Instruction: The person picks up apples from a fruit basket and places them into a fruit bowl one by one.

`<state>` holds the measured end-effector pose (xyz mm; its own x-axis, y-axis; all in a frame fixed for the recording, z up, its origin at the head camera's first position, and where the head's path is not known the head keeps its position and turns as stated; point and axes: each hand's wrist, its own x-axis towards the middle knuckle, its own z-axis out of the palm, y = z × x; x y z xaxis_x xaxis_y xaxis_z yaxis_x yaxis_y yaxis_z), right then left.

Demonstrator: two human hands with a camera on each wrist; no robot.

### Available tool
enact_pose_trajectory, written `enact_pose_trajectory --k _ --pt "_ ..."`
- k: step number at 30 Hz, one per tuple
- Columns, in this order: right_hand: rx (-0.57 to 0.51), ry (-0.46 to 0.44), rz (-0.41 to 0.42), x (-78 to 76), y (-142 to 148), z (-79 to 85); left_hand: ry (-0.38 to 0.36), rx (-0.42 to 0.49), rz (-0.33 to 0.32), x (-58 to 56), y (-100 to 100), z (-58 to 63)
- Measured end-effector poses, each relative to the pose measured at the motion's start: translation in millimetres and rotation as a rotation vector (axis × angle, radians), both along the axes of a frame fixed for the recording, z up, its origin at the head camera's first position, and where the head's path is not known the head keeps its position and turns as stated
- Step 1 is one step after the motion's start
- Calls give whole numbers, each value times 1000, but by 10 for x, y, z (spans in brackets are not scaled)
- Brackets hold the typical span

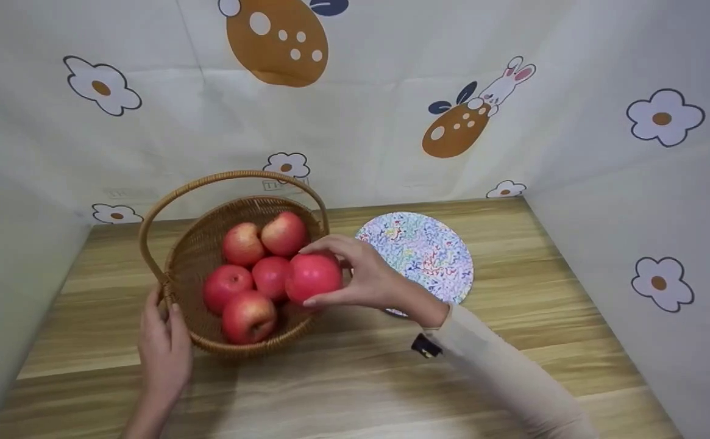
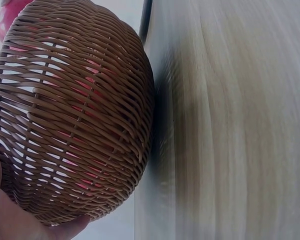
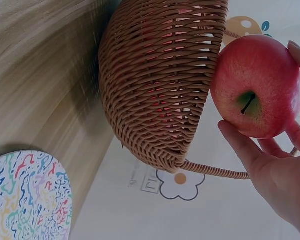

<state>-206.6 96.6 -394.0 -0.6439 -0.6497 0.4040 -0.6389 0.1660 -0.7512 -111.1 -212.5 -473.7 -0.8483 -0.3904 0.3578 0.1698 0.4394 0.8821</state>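
Observation:
A brown wicker basket (image 1: 175,268) with a tall arched handle stands on the table, tipped a little, with several red apples (image 1: 249,317) inside. At its left rim, the left hand (image 1: 166,347) grips the basket near the foot of the handle; the left wrist view shows the woven side (image 2: 85,110) close up. Over the right rim, the right hand (image 1: 364,274) holds one red apple (image 3: 260,85) between thumb and fingers. That apple's stem faces the right wrist camera. A round plate (image 1: 446,256) with a multicoloured squiggle pattern lies right of the basket, partly behind the right forearm.
The wood-grain table (image 1: 525,341) is bounded at the back and sides by a pale cloth (image 1: 367,110) printed with flowers, oranges and a rabbit. A small dark clip-like piece (image 1: 426,346) hangs at the right sleeve's cuff.

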Motion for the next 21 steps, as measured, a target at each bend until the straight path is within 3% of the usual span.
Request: enact_pose_trajectory --k 11,21 --pt "-10 -27 -30 33 120 40 -26 -17 -16 4 -30 -2" --pt "-1 -40 -61 31 243 20 92 -51 -5 7 -35 -39"
